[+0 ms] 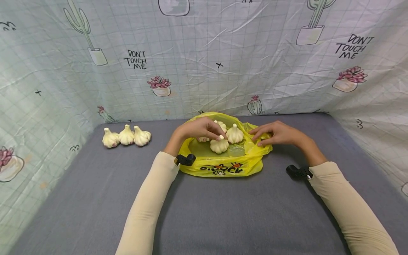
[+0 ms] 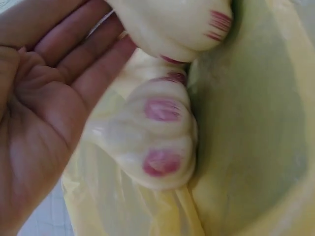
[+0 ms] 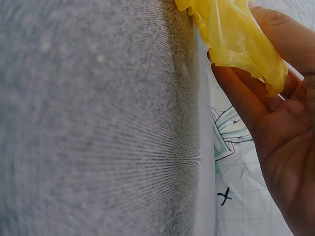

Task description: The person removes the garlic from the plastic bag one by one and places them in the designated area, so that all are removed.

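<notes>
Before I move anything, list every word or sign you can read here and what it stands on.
"DON'T TOUCH ME": on the backdrop cloth, printed twice, at left and right.
"X"-like black marks: also on that cloth.
"KIDS": on the front of the yellow bag.
Above "KIDS": a larger word, seemingly ending in "CK", too distorted to read fully.

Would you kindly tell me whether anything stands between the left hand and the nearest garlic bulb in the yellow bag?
Nothing visible does: the left hand pinches that garlic bulb by its stem, within the open yellow bag.
</notes>
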{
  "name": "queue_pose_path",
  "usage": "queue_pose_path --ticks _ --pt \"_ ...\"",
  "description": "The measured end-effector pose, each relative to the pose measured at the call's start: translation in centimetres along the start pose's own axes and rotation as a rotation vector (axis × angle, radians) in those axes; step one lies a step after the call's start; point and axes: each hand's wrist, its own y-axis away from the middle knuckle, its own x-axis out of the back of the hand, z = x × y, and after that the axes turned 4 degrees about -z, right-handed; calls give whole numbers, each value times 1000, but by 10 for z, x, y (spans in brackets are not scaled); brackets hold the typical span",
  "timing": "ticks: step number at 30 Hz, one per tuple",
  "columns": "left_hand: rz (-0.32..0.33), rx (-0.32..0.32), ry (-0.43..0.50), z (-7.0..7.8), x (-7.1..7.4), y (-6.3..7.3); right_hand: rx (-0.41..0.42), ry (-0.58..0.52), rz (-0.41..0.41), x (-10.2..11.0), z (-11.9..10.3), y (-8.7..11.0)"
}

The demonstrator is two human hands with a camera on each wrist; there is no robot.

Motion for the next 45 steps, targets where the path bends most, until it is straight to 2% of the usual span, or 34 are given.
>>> queue_pose_path --ticks 7,12,15,26,32,39,45 --pt "133 -16 60 3 2 24 35 8 4 -1 -1 0" --pt "156 -41 102 7 5 46 20 3 1 -1 -2 0" --pt "176 -44 85 10 6 58 6 11 -3 0 -2 0" --pt "274 38 40 19 7 100 -39 42 -21 2 -1 1" --pt "315 69 71 22 5 124 -20 44 -21 2 -1 0" --pt "326 67 76 17 1 142 -1 46 -17 1 -1 1" --pt "361 108 74 15 -2 158 -14 40 -9 1 -2 2"
